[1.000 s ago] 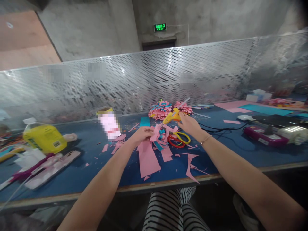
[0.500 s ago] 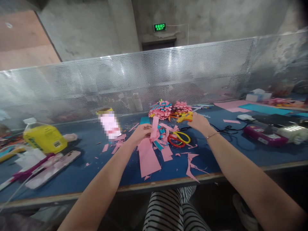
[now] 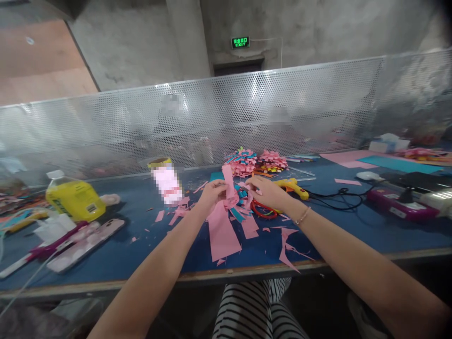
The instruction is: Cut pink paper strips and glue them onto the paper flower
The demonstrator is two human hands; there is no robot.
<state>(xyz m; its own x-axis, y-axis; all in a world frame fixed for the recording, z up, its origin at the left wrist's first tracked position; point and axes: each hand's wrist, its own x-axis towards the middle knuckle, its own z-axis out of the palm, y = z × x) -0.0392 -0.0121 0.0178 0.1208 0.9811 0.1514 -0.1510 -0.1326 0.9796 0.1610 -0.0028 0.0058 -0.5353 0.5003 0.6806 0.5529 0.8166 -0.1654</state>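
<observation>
Left hand (image 3: pixel 214 192) pinches pink strip (image 3: pixel 229 179) upright, likely to steady it; right hand (image 3: pixel 264 192) bent at pink-blue paper bundle (image 3: pixel 242 202) on counter (image 3: pixel 123 254), grip unclear; yellow glue gun (image 3: pixel 296 187) lies near right hand, apparently leaving it free, within reach

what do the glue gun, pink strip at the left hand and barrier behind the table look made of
Glue gun: probably hard plastic, smooth and yellow. Pink strip: likely matt paper or thin card, flat with straight edges. Barrier: apparently perforated metal, grey and shiny, with rows of holes.
</observation>
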